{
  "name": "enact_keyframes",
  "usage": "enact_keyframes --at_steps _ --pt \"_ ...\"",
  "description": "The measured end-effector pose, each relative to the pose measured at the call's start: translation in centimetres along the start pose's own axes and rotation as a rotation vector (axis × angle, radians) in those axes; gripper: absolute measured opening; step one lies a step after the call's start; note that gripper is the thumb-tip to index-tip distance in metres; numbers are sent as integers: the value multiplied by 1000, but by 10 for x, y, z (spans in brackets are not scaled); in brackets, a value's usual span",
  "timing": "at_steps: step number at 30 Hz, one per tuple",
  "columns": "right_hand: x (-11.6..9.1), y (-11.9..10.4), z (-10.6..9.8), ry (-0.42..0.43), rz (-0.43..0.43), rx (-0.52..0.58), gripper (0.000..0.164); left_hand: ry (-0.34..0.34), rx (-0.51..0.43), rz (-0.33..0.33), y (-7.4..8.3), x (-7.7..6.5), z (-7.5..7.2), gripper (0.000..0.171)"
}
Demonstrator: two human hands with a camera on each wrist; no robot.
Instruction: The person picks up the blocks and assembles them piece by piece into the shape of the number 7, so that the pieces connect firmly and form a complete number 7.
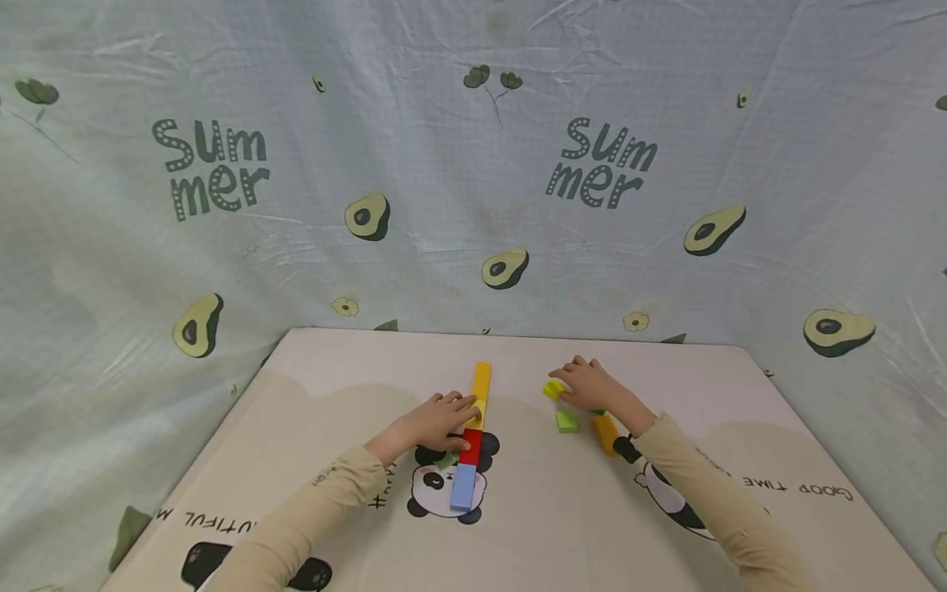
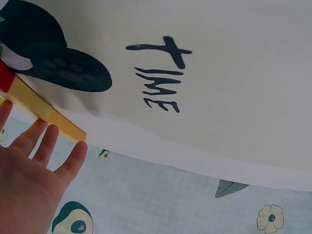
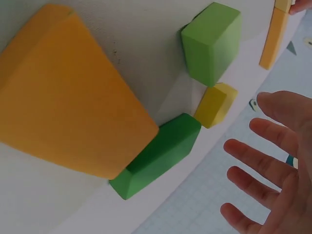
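Observation:
Four colours of block form a straight line on the table: orange (image 1: pixel 482 381), yellow (image 1: pixel 482 408), red (image 1: pixel 472 446) and blue (image 1: pixel 463 487). My left hand (image 1: pixel 435 422) lies along the line's left side, fingers spread and touching the yellow and red blocks. The left wrist view shows those fingers extended against the row. Over on the right, my right hand (image 1: pixel 589 386) hovers with spread fingers, holding nothing. Around it lie a yellow-green block (image 1: pixel 552 389), a light green block (image 1: pixel 566 423), a dark green block (image 3: pixel 158 153) and a larger orange block (image 1: pixel 605 433).
A pale cloth with panda drawings and lettering covers the table (image 1: pixel 533 510). Behind and beside it hangs a curtain (image 1: pixel 429 148) printed with avocados. A green patch (image 1: pixel 446 461) shows beside the row, under the left hand; whether it is print or block is unclear.

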State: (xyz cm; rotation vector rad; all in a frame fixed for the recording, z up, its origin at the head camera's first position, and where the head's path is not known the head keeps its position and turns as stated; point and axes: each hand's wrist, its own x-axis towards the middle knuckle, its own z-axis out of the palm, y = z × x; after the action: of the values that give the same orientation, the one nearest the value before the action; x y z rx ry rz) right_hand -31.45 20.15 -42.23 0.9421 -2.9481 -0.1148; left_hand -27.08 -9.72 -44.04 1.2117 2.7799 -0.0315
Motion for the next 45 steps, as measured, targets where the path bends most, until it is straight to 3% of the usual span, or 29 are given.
enact_keyframes --at_steps 10,25,33,37,45 --pt "4 0 7 -69 45 16 38 -18 -42 -18 3 -1 -3 48" --pt "11 -13 7 -151 75 8 38 -29 -22 -36 1 0 1 48" --pt "26 4 33 -124 43 24 37 -21 0 -31 1 1 1 46" --pt "23 -3 25 -135 66 40 34 -18 2 -25 1 0 1 46" --pt "15 -12 15 -100 51 -41 32 -15 7 -18 0 -1 1 46"
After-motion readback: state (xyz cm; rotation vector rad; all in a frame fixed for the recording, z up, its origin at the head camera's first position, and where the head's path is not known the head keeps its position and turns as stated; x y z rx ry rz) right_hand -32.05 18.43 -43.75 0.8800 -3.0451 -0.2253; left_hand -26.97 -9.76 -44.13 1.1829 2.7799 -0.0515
